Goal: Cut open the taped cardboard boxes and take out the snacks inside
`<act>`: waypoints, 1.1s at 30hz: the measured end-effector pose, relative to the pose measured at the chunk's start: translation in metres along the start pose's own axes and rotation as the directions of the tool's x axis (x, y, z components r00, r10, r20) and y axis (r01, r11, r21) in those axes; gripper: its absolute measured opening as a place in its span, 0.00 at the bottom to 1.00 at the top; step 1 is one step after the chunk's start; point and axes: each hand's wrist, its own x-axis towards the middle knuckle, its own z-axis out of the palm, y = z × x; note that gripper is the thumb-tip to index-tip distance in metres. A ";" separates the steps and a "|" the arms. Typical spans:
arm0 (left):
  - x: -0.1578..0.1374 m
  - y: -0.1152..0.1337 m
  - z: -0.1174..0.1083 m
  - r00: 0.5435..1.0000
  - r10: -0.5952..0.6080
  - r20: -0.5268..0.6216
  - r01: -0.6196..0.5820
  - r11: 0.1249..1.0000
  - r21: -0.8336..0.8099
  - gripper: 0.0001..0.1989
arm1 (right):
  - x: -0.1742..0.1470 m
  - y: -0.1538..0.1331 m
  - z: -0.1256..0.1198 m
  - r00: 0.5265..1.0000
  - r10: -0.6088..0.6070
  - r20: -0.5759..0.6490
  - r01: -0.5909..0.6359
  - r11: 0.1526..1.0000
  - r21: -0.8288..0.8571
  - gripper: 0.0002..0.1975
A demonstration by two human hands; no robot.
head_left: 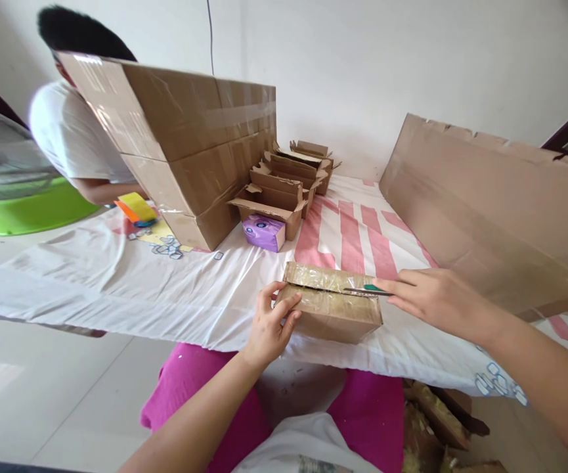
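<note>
A small taped cardboard box lies at the table's front edge, with a dark slit running along its top between two flaps. My left hand grips the box's left end, its thumb and fingers pressing on the top and side. In my right hand is a knife with a green handle, pinched between the fingers. Its thin dark blade lies along the slit near the box's right end. The part of the handle inside my fingers is hidden.
Several open small boxes stand in a row behind a purple pack. Stacked large cartons rise at left, a cardboard panel at right. Tape rolls lie near another person. Cardboard scraps lie below the table.
</note>
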 end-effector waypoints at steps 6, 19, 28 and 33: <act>0.002 0.000 -0.003 1.000 0.011 0.022 -0.012 0.999 0.033 0.13 | 0.017 -0.010 0.009 0.998 -0.035 0.056 0.038 0.998 -0.056 0.13; 0.014 0.005 -0.023 0.988 0.065 0.137 -0.084 0.987 0.137 0.15 | -0.016 0.004 -0.002 0.978 0.099 0.183 -0.101 0.995 0.004 0.14; 0.050 -0.003 -0.034 0.939 0.099 0.330 -0.135 0.987 0.090 0.26 | -0.064 0.006 0.059 0.791 0.611 0.010 -0.567 0.728 0.384 0.18; 0.037 0.012 -0.037 0.981 0.119 0.154 -0.119 0.993 -0.011 0.25 | -0.092 -0.027 0.123 0.693 0.682 0.233 -0.715 0.609 0.343 0.18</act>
